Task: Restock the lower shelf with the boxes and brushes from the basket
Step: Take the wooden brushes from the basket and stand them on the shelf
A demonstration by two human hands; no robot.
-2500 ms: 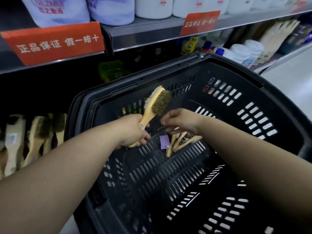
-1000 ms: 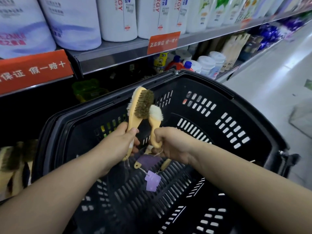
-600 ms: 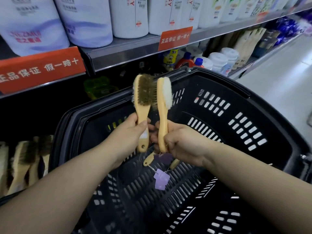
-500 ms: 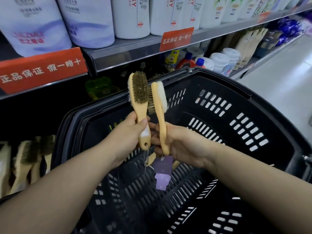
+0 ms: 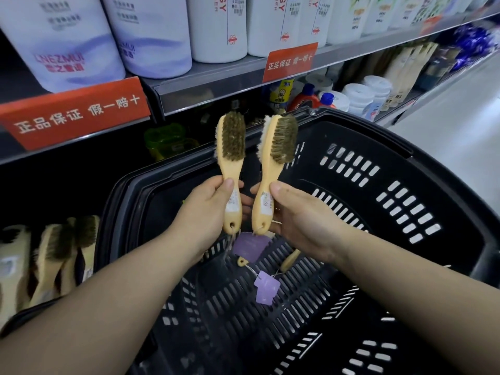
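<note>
As left hand point(image 5: 208, 212) grips left brush point(image 5: 231, 158) | right hand point(image 5: 303, 220) grips right brush point(image 5: 273, 158) | apart, above basket point(image 5: 378, 139)

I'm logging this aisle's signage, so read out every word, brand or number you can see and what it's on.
"正品保证 假一赔十": left red shelf sign.
"正品保证 假一赔十": second red sign, further right.
"LNEZMUI": lavender pack on the upper shelf; red characters beneath are blurred.
"GY": cut-off letters on a white bottle.
Unreadable, too small: handle stickers on the left brush and right brush.
</note>
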